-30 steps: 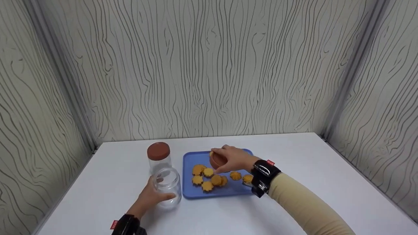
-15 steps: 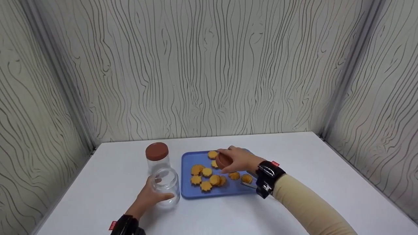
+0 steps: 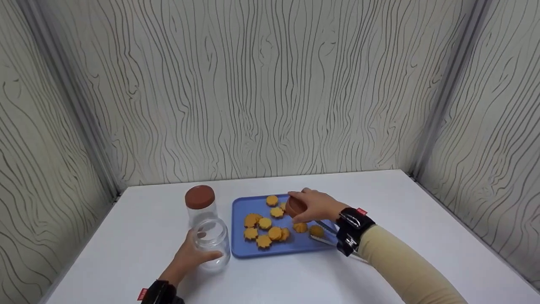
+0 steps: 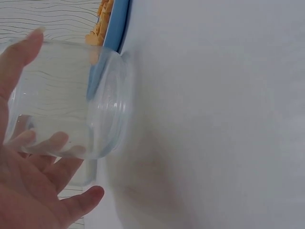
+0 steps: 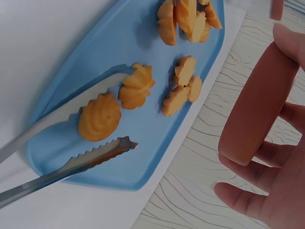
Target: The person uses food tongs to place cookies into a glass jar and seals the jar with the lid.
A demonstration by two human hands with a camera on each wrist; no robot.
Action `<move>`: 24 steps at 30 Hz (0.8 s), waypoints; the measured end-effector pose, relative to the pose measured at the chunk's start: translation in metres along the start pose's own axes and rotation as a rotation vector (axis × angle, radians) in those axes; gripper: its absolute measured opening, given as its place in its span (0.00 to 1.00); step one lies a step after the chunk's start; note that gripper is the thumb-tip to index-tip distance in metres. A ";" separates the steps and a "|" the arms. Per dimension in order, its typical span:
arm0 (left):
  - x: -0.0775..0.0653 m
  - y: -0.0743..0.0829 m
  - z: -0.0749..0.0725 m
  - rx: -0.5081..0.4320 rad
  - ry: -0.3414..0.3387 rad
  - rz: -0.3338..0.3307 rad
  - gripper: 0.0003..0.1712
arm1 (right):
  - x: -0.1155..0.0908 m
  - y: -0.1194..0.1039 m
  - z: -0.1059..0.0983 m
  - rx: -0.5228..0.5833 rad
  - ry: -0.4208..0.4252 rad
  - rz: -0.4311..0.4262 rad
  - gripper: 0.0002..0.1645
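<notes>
My left hand (image 3: 190, 253) curls round a clear open-topped jar (image 3: 216, 249) that stands on the table; in the left wrist view, thumb and fingers wrap its wall. My right hand (image 3: 317, 205) grips a reddish-brown screw lid (image 5: 259, 105) by its edge, tilted, above the blue tray (image 3: 241, 249). On the tray lie several yellow cookies (image 3: 264, 241), some scalloped, some swirled. Metal tongs (image 5: 62, 112) rest on the tray's near right side, their toothed arms spread on either side of a swirled cookie (image 5: 99, 118). My right wrist partly hides the tongs in the head view.
A second clear jar, with its brown lid (image 3: 200, 197) on, stands behind the open jar. The white table (image 3: 139, 236) runs back to a wood-patterned wall (image 3: 261, 105), with patterned panels on both sides.
My right hand has moved right with the lid, uncovering more cookies and the tongs. My left hand stays on the jar. The whole scene shifts slightly left.
</notes>
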State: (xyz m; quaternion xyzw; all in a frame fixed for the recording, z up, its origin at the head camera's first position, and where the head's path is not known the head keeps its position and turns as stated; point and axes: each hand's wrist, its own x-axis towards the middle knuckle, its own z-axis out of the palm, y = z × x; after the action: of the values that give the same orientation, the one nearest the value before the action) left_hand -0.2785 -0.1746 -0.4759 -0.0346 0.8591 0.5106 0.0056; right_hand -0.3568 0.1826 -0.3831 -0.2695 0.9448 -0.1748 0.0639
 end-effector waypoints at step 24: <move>0.001 0.001 -0.002 0.005 -0.032 -0.023 0.64 | -0.022 0.041 -0.006 -0.015 0.039 0.101 0.52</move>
State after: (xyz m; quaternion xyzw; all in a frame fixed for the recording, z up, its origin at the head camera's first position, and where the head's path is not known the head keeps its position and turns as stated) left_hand -0.2794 -0.1754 -0.4738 -0.0362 0.8597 0.5088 0.0251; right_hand -0.3593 0.2284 -0.3918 -0.2187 0.9595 -0.1695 0.0523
